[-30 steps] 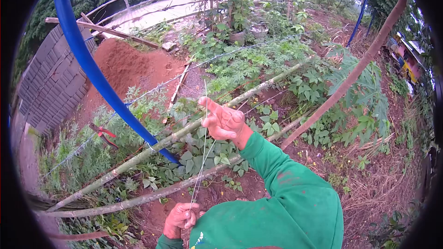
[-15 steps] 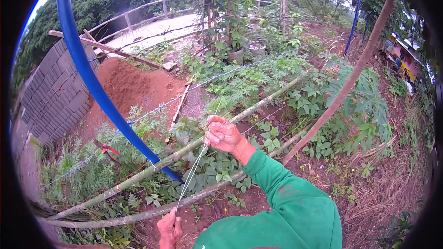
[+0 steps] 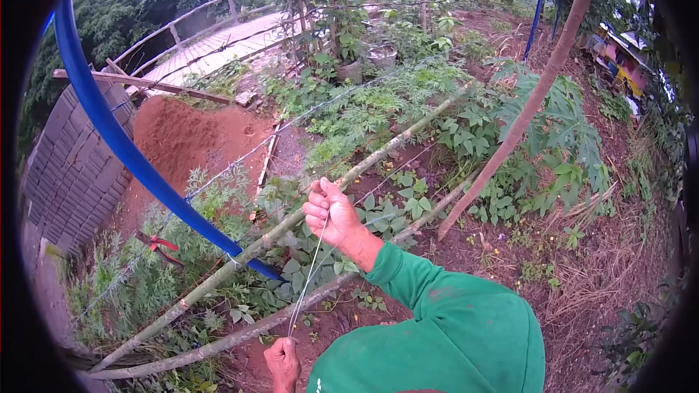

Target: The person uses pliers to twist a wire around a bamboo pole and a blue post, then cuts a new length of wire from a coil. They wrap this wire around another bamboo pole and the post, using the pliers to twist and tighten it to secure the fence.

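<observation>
A thin white string, doubled into strands, runs between my two hands. My right hand, in a green sleeve, is closed on its upper part, just in front of the upper bamboo pole. Lower down, my left hand pinches the other end of the strands, below the lower pole. A blue post slants down behind the upper pole, with a small pale tie where they cross. Red-handled pliers hang at the barbed wire on the left.
Barbed wire stretches across behind the poles. A brown wooden post leans at the right. Leafy plants grow around the fence. Farther back are a reddish soil heap and stacked grey blocks.
My right hand has turned, its fingers curling more upright, and the string end above it no longer sticks up. The view has shifted slightly. Both hands keep hold of the string.
</observation>
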Motion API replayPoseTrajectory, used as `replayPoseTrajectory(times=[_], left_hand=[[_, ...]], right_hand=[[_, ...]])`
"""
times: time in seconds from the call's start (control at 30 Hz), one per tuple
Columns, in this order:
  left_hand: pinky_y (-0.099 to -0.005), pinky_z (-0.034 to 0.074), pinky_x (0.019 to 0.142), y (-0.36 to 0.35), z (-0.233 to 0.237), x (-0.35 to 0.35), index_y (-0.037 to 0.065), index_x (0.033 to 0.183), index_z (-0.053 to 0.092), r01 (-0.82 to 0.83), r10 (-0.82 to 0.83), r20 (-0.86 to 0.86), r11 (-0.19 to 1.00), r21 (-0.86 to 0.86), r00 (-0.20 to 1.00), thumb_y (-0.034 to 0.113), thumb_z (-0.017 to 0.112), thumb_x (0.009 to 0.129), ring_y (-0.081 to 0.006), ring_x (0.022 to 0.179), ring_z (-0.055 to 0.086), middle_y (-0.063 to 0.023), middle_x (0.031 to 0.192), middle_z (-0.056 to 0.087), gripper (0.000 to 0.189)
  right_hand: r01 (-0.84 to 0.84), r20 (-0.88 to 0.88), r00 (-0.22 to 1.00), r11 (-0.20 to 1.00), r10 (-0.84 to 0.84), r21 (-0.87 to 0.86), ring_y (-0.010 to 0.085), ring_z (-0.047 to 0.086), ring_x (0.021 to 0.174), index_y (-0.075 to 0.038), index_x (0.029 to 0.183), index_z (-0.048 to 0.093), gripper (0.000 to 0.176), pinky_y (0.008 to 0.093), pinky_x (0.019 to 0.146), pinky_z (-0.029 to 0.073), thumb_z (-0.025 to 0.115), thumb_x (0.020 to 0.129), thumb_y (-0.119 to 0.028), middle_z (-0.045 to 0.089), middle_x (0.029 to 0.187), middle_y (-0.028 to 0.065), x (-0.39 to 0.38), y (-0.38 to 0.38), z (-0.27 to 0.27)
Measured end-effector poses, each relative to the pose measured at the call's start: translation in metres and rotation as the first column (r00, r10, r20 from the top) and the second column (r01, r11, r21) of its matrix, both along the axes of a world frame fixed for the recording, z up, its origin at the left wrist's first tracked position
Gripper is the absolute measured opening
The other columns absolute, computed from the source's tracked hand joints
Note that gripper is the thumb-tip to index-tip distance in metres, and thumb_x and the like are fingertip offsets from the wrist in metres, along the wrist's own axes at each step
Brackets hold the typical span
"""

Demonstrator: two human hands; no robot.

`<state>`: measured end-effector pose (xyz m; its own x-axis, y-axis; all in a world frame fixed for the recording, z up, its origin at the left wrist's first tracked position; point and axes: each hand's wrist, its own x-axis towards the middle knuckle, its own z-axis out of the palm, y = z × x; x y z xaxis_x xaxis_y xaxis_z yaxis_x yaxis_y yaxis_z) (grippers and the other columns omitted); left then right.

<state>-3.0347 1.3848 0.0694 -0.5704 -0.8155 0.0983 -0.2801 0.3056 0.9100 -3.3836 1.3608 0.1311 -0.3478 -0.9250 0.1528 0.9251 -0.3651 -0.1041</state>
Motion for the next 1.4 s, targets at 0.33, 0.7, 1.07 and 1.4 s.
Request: replayPoseTrajectory(times=[0.33,0.7,1.07,1.4], left_hand=[[-0.023,0.019,0.035,0.005,-0.018,-0.037,0.005,0.066,0.054,-0.005,0.054,-0.039,0.644,0.765,0.998,0.04,0.057,0.094,-0.0056,0.036,0.03,0.0051,0.047,0.035,0.045],[-0.0305,0.03,0.047,-0.002,-0.012,-0.044,0.003,0.064,0.052,-0.08,0.076,-0.026,0.984,-0.159,0.997,0.025,0.058,0.095,-0.0146,0.046,0.038,0.0004,0.049,0.041,0.039],[-0.0282,0.038,0.052,-0.034,0.013,-0.014,0.001,0.081,0.069,0.215,-0.208,0.122,0.976,-0.042,0.97,0.024,0.067,0.089,-0.0143,0.053,0.047,-0.0011,0.058,0.051,0.025],[-0.0278,0.024,0.043,-0.011,0.005,-0.042,-0.003,0.102,0.059,0.746,-0.228,-0.722,0.025,0.666,0.653,0.026,0.055,0.096,-0.0076,0.044,0.027,0.0009,0.053,0.036,0.03]], right_hand=[[0.128,-0.23,0.963,0.99,-0.136,-0.053,0.0089,0.049,0.059,-0.011,0.104,0.066,0.018,0.0305,0.071,0.048,0.068,0.088,-0.021,0.055,0.07,-0.004,0.03,0.018,-0.014],[0.154,-0.288,0.948,0.987,-0.136,0.043,0.0061,0.048,0.046,-0.007,0.093,0.068,0.015,0.0344,0.093,0.049,0.065,0.091,-0.021,0.069,0.078,0.0031,-0.003,0.003,-0.023],[0.008,-0.221,0.975,0.999,0.003,0.049,0.0052,0.042,0.038,-0.008,0.105,0.063,0.019,0.0386,0.086,0.054,0.059,0.095,-0.023,0.069,0.085,0.001,-0.033,0.007,-0.025],[-0.16,-0.163,0.981,0.92,0.107,-0.357,0.003,0.042,0.041,-0.012,0.117,0.059,0.031,0.0388,0.085,0.054,0.058,0.094,-0.033,0.067,0.099,-0.003,-0.024,-0.006,0.026]])
